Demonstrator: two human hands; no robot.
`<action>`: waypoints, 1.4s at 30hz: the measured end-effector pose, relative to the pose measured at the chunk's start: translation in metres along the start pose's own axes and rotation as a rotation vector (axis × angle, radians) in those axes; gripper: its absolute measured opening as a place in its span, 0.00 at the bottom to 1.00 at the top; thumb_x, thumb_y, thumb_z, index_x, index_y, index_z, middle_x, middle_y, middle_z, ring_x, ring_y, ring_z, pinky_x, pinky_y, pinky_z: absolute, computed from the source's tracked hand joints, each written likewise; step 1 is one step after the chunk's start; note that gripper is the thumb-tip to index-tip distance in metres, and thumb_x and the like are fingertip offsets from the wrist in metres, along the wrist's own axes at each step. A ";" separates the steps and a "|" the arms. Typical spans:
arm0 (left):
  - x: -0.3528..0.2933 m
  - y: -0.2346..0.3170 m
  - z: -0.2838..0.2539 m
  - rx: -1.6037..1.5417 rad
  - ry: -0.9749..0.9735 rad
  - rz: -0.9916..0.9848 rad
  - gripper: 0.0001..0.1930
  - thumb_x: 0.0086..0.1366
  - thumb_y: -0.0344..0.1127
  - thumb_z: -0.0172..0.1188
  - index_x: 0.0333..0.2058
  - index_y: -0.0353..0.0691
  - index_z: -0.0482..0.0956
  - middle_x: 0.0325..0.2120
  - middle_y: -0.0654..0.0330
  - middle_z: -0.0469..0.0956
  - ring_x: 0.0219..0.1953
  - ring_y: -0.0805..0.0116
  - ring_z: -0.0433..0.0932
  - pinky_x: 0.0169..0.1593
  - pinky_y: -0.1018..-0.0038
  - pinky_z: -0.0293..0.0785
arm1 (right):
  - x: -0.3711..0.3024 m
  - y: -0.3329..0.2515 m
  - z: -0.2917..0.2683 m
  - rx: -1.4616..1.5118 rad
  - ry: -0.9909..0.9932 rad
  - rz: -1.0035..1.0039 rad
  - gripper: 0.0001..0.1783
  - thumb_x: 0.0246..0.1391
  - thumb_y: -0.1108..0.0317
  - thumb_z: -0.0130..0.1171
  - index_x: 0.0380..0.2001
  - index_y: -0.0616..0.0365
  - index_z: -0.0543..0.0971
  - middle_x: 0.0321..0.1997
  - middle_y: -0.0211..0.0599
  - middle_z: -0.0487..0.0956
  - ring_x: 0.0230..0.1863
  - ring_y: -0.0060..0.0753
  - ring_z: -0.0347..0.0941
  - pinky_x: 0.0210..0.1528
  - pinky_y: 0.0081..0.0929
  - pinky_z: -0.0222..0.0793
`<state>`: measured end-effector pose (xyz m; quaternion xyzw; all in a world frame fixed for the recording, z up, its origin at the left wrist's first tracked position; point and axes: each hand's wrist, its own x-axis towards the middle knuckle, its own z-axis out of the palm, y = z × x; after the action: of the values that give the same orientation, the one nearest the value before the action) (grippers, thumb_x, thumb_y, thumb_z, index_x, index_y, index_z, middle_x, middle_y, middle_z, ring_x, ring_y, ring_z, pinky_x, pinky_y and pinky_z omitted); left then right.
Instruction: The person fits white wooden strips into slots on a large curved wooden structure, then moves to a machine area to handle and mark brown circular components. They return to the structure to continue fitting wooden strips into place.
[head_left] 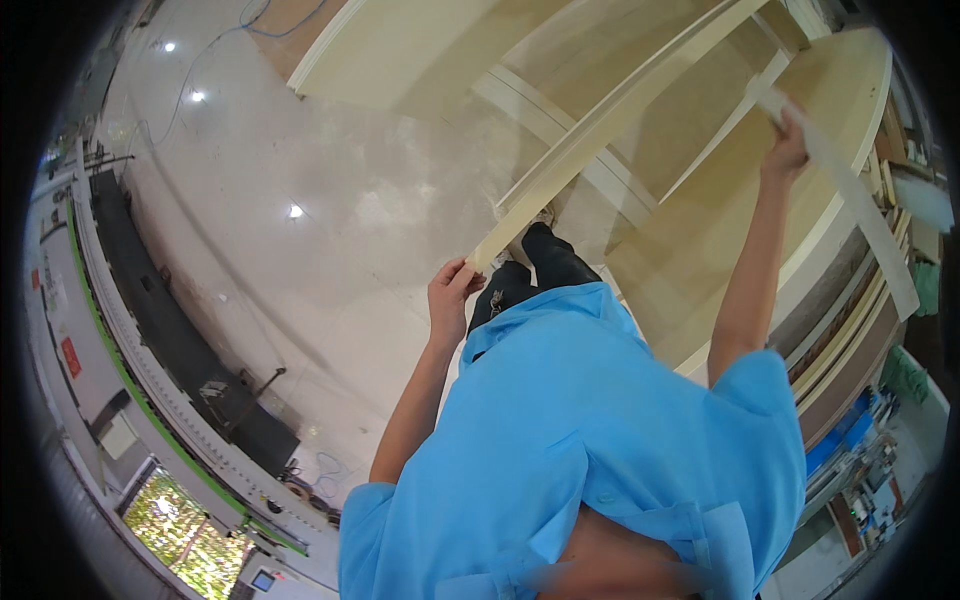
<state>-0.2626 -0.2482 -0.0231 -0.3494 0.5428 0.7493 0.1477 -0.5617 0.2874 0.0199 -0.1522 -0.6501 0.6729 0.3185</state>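
At the centre, my left hand pinches the near end of a long, narrow cream-coloured strip. The strip slants away to the upper right, past the top edge of the view. My right hand, raised at the right, is closed around a second flat, pale strip, which is slightly blurred. That one hangs down toward the right, over the edge of a large cream panel. What material the strips are made of I cannot tell.
A large curved cream panel is at the top. Stacked boards lie at the right, near a machine. Along the left runs a long machine with a green edge. A thin blue hose crosses the pale floor.
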 end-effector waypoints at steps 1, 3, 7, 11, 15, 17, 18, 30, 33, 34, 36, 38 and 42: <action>0.003 -0.003 0.002 -0.029 -0.023 0.029 0.17 0.76 0.38 0.62 0.52 0.28 0.81 0.40 0.57 0.83 0.42 0.71 0.82 0.50 0.74 0.80 | -0.028 -0.001 -0.006 -0.025 0.036 0.075 0.20 0.58 0.76 0.60 0.54 0.69 0.81 0.52 0.45 0.84 0.55 0.42 0.82 0.58 0.38 0.79; 0.010 -0.007 0.003 -0.029 -0.031 0.081 0.17 0.76 0.37 0.63 0.53 0.28 0.81 0.40 0.57 0.84 0.41 0.71 0.83 0.49 0.73 0.80 | -0.088 -0.001 -0.014 -0.063 0.112 0.152 0.16 0.55 0.76 0.64 0.48 0.66 0.84 0.51 0.46 0.86 0.52 0.39 0.83 0.57 0.35 0.77; 0.033 -0.002 0.021 -0.029 -0.075 0.162 0.15 0.76 0.36 0.64 0.51 0.28 0.82 0.38 0.57 0.84 0.39 0.70 0.83 0.47 0.72 0.81 | -0.176 -0.015 -0.013 0.110 -0.075 0.356 0.11 0.54 0.79 0.63 0.42 0.70 0.80 0.39 0.51 0.85 0.45 0.42 0.84 0.50 0.36 0.79; 0.055 0.005 0.048 -0.128 -0.065 0.198 0.12 0.73 0.31 0.65 0.47 0.26 0.85 0.32 0.58 0.85 0.33 0.71 0.83 0.40 0.74 0.80 | -0.234 -0.039 -0.017 -0.025 -0.138 0.429 0.15 0.55 0.77 0.64 0.45 0.70 0.77 0.34 0.45 0.82 0.35 0.41 0.83 0.39 0.36 0.79; 0.064 0.007 0.062 -0.203 -0.063 0.153 0.12 0.73 0.32 0.66 0.46 0.27 0.85 0.32 0.56 0.85 0.32 0.70 0.83 0.39 0.73 0.80 | -0.266 -0.070 -0.021 -0.207 -0.294 0.419 0.17 0.57 0.73 0.66 0.47 0.65 0.73 0.31 0.41 0.80 0.27 0.36 0.81 0.30 0.36 0.78; 0.066 0.005 0.065 -0.201 -0.064 0.107 0.13 0.73 0.34 0.66 0.46 0.27 0.85 0.33 0.56 0.85 0.34 0.68 0.84 0.41 0.72 0.82 | -0.281 -0.081 -0.017 -0.290 -0.351 0.414 0.18 0.58 0.70 0.68 0.47 0.64 0.73 0.30 0.40 0.79 0.24 0.34 0.80 0.27 0.33 0.76; 0.067 0.004 0.067 -0.219 -0.076 0.127 0.13 0.73 0.34 0.66 0.46 0.27 0.85 0.33 0.56 0.85 0.34 0.68 0.84 0.41 0.72 0.82 | -0.288 -0.085 -0.014 -0.303 -0.363 0.415 0.19 0.58 0.68 0.69 0.46 0.64 0.73 0.29 0.39 0.79 0.23 0.33 0.80 0.26 0.32 0.75; 0.068 0.003 0.081 -0.294 -0.024 0.074 0.10 0.70 0.33 0.67 0.38 0.29 0.85 0.30 0.55 0.84 0.31 0.67 0.84 0.37 0.72 0.83 | -0.306 -0.099 0.028 -0.621 -0.710 0.401 0.27 0.54 0.65 0.75 0.52 0.66 0.75 0.32 0.38 0.82 0.24 0.29 0.81 0.28 0.30 0.78; 0.064 0.002 0.086 -0.324 -0.023 0.087 0.10 0.70 0.33 0.67 0.37 0.29 0.85 0.29 0.56 0.83 0.31 0.67 0.84 0.37 0.71 0.85 | -0.307 -0.101 0.037 -0.610 -0.762 0.383 0.27 0.55 0.66 0.74 0.53 0.66 0.75 0.34 0.38 0.82 0.25 0.29 0.81 0.28 0.30 0.78; 0.062 0.002 0.087 -0.356 -0.027 0.093 0.10 0.69 0.33 0.66 0.36 0.29 0.85 0.29 0.56 0.83 0.30 0.67 0.85 0.37 0.71 0.86 | -0.307 -0.101 0.039 -0.583 -0.789 0.374 0.27 0.55 0.66 0.74 0.53 0.67 0.75 0.35 0.38 0.82 0.25 0.29 0.82 0.28 0.30 0.78; 0.061 0.001 0.088 -0.397 -0.037 0.095 0.10 0.70 0.32 0.65 0.36 0.28 0.85 0.28 0.56 0.83 0.30 0.67 0.85 0.38 0.71 0.87 | -0.306 -0.101 0.042 -0.631 -0.811 0.350 0.27 0.54 0.66 0.74 0.54 0.67 0.75 0.35 0.38 0.82 0.25 0.29 0.82 0.28 0.29 0.78; 0.060 0.000 0.090 -0.414 -0.038 0.098 0.10 0.70 0.32 0.65 0.37 0.28 0.85 0.29 0.56 0.83 0.30 0.67 0.86 0.39 0.70 0.88 | -0.305 -0.099 0.042 -0.650 -0.839 0.338 0.28 0.53 0.66 0.74 0.53 0.67 0.76 0.35 0.39 0.83 0.25 0.29 0.82 0.28 0.30 0.79; 0.063 0.000 0.093 -0.450 -0.039 0.112 0.10 0.70 0.31 0.64 0.40 0.26 0.84 0.32 0.55 0.83 0.32 0.65 0.87 0.41 0.70 0.89 | -0.308 -0.094 0.040 -0.663 -0.852 0.341 0.28 0.52 0.65 0.75 0.52 0.66 0.76 0.33 0.41 0.84 0.25 0.28 0.83 0.29 0.30 0.79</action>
<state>-0.3415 -0.1728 -0.0501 -0.3283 0.3777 0.8651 0.0345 -0.3333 0.0588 0.0513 -0.0621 -0.8640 0.4766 -0.1499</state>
